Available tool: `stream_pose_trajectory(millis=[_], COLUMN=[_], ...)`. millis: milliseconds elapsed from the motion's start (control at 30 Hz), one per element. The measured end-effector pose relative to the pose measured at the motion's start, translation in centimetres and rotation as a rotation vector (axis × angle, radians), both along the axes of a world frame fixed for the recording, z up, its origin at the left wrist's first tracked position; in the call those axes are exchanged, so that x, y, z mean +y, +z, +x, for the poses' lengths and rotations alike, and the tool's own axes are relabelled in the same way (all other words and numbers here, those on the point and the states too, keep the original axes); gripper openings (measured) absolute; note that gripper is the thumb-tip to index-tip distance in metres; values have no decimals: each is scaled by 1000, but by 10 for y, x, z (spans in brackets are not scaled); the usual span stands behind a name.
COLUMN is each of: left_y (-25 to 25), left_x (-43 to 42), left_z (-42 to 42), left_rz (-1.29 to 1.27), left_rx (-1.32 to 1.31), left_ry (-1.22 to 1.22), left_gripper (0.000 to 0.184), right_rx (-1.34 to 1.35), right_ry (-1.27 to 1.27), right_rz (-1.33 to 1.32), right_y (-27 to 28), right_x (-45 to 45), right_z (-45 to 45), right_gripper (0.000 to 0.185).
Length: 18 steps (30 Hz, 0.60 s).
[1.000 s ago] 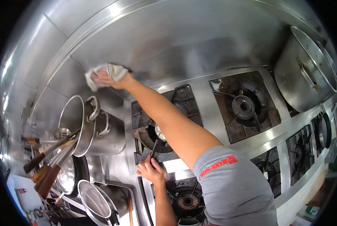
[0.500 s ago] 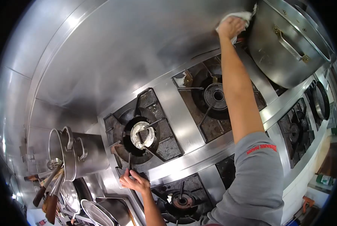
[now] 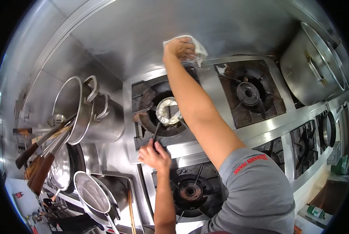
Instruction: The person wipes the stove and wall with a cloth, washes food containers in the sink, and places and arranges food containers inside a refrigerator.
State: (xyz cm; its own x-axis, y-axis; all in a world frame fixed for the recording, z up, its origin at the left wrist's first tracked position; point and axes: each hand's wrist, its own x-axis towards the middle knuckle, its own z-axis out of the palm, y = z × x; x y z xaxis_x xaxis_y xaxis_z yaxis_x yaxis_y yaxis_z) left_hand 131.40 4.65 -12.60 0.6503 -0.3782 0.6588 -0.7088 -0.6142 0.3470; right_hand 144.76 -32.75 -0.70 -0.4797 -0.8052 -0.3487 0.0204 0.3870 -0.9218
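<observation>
My right hand (image 3: 181,48) is closed on a white cloth (image 3: 200,50) and presses it against the steel back wall (image 3: 131,35), above the rear-left burner. The cloth bunches under my palm and sticks out past my fingers. My left hand (image 3: 155,155) holds nothing; its fingers are apart and it rests at the front edge of the rear-left burner grate (image 3: 145,93), beside a grate bar. Foil-like silvery material (image 3: 166,111) covers the middle of that burner. My right forearm crosses over part of the grate and hides it.
A large steel pot (image 3: 303,74) stands at the back right, beside the rear-right burner (image 3: 247,91). Left of the stove, a tall pot (image 3: 108,128) stands near wooden-handled utensils (image 3: 42,171). A strainer (image 3: 92,193) lies at the lower left. The front burner (image 3: 190,191) is below my arms.
My right hand has slid the cloth left along the back wall, from beside the large pot to above the rear-left burner. The camera view has shifted; my left hand stays by the grate.
</observation>
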Motion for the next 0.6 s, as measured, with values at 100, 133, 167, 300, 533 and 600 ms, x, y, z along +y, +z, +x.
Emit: stream_pose_trajectory(millis=[100, 133, 167, 300, 533, 600], left_y=[3, 5, 3, -5, -1, 1], left_x=[0, 1, 2, 10, 8, 9], left_z=[1, 2, 3, 8, 8, 7], left_rz=[-40, -47, -52, -32, -79, -73], left_rx=[-3, -22, -18, -23, -11, -16], left_ry=[-33, -36, -42, -40, -78, -67], left_gripper=[20, 20, 22, 23, 25, 25], right_rx=[-16, -28, -32, -175, -1213, -1400], right_ry=[66, 113, 122, 286, 373, 405], right_rz=[53, 117, 112, 292, 322, 394], right_y=[-4, -6, -5, -1, 43, 84], right_x=[45, 59, 72, 121, 144, 134], right_z=[64, 84, 104, 149, 173, 172], right_gripper=[63, 65, 65, 65, 52, 45])
